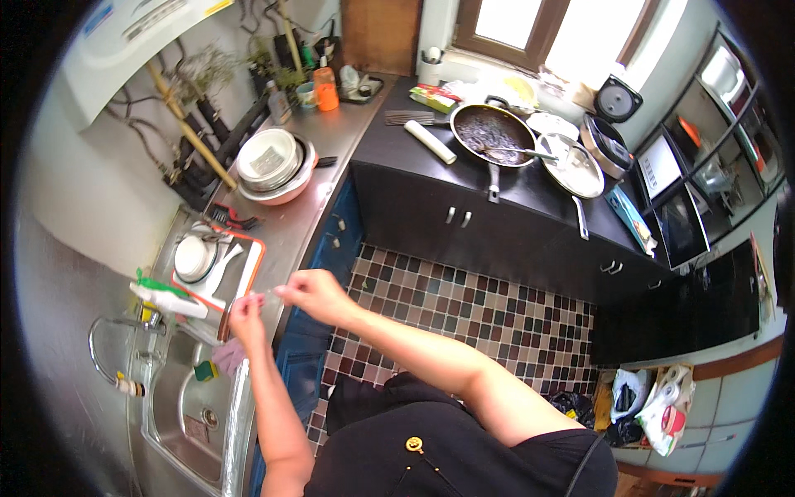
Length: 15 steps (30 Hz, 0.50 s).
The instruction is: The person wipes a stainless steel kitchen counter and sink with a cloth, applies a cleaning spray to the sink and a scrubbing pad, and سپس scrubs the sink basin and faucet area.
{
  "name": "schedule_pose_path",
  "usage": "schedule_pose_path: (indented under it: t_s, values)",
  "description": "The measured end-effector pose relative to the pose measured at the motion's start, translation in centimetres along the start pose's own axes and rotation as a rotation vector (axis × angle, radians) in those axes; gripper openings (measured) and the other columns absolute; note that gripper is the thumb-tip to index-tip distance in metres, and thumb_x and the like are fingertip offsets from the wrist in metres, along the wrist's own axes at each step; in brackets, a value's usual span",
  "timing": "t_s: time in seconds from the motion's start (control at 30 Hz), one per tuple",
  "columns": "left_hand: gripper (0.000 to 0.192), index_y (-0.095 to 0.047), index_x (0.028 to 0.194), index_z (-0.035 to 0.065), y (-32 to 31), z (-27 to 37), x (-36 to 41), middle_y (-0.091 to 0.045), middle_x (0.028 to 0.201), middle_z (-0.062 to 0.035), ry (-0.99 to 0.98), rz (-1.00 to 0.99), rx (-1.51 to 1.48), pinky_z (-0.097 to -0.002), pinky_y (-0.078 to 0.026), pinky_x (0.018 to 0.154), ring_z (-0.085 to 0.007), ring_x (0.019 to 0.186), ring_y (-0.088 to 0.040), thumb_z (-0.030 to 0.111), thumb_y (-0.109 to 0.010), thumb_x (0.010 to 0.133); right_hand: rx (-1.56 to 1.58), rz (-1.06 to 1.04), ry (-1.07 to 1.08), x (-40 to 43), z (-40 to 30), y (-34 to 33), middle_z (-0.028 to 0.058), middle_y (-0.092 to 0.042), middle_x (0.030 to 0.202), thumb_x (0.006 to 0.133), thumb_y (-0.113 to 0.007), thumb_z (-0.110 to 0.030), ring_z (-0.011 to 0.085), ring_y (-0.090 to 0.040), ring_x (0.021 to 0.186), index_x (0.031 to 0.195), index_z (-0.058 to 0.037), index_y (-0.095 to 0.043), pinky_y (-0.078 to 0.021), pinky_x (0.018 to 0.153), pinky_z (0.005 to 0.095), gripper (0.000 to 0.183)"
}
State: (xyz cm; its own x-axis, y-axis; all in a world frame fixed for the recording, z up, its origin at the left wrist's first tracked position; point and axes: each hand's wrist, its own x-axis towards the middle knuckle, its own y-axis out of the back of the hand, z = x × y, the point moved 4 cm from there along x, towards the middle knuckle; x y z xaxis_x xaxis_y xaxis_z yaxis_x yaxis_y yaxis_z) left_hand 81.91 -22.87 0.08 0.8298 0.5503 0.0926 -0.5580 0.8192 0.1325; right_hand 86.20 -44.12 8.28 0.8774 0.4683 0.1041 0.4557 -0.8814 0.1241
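My left hand [248,320] and my right hand [320,298] are raised close together over the front edge of the steel counter [278,239]. Both pinch a thin, clear strip [269,292] stretched between the fingertips; it is too small to identify. Beyond my left hand lies an orange-rimmed cutting board [256,258] bearing stacked white bowls [195,258] and a white spoon [225,268]. Below the left wrist, a purple cloth [228,356] hangs at the rim of the steel sink [163,422], beside a green and yellow sponge [206,371].
A curved faucet [93,341] rises at the left. Nested basins [276,194] stand farther along the counter. On the black counter [385,149] are a dark frying pan [494,133], a glass lid [574,164] and a white roll [430,141]. Blue cabinets [301,366] stand below the steel counter.
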Motion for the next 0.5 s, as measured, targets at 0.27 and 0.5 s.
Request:
schedule_pose_path:
  t_s: [0.27,0.5]
  values:
    - [0.026,-0.063,0.109,0.0002,-31.1,5.1,-6.8,-0.066,0.104,-0.0084,0.281,-0.865,-0.222,-0.0271,-0.049,0.081,-0.0139,0.092,-0.062,0.021,-0.058,0.095,0.392,0.344,-0.125,-8.6,2.4,22.1,0.0095,-0.068,0.095,0.098,-0.052,-0.022,0.0153,-0.065,0.092,0.096,0.0020,-0.066,-0.0496,0.090,0.0297,0.028]
    - [0.058,-0.042,0.135,-0.0033,-53.4,2.9,-8.9,-0.047,0.135,-0.0178,0.536,-1.053,-0.184,-0.0390,-0.040,0.103,-0.0253,0.124,-0.047,0.025,-0.066,0.090,0.353,0.600,-0.221,-12.3,4.5,36.6,0.0102,-0.069,0.092,0.097,-0.054,-0.023,0.0171,-0.066,0.091,0.092,0.0002,-0.066,-0.0501,0.089,0.0310,0.026]
